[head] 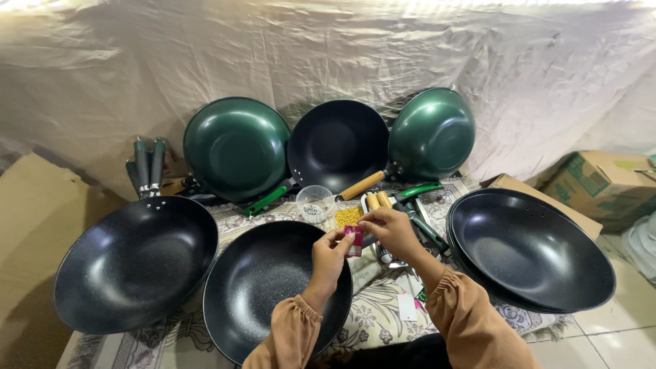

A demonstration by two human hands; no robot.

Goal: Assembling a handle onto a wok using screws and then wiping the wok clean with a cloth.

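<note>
Both hands meet over the far rim of the middle black wok (263,287), the left hand (329,256) and the right hand (389,231) each pinching an edge of a small pink tag (354,239) held between their fingertips. Just beyond lie a patch of yellow grains (348,216) and a clear plastic cup (314,202). 2 more black woks (137,263) (529,249) flank them on the patterned cloth (376,314), and 3 pans lean against the backdrop sheet (328,55).
</note>
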